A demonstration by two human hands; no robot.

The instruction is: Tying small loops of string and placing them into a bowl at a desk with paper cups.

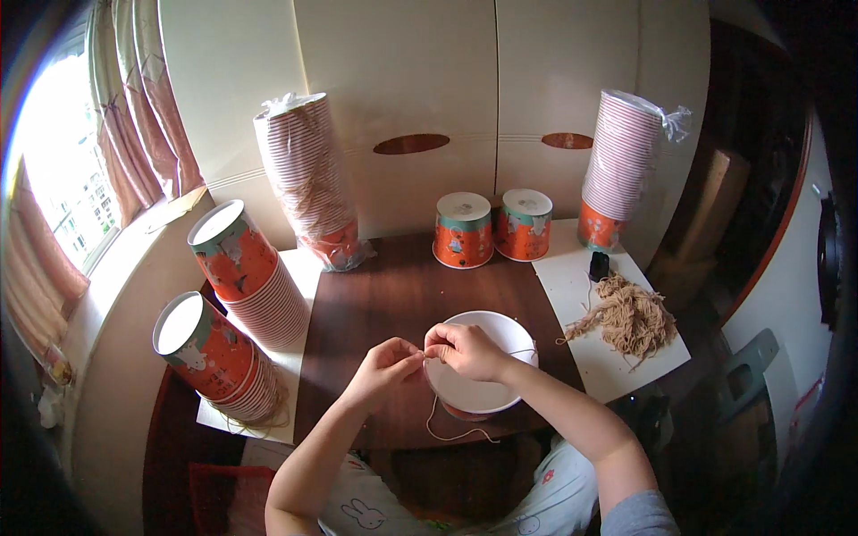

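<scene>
Beige string (460,439) pinched by left rim of paper bucket (478,393)
Left hand (393,364) and right hand (469,353) close fingers on it above the brown surface (375,295); a loosened pinch could let it slip.

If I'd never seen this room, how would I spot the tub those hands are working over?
Find the dark brown tabletop. Near its front edge stands a round tub, the right hand over its mouth, the left hand beside it. Unlike the two orange tubs behind it, closed ends up, it shows its open white inside.
</scene>
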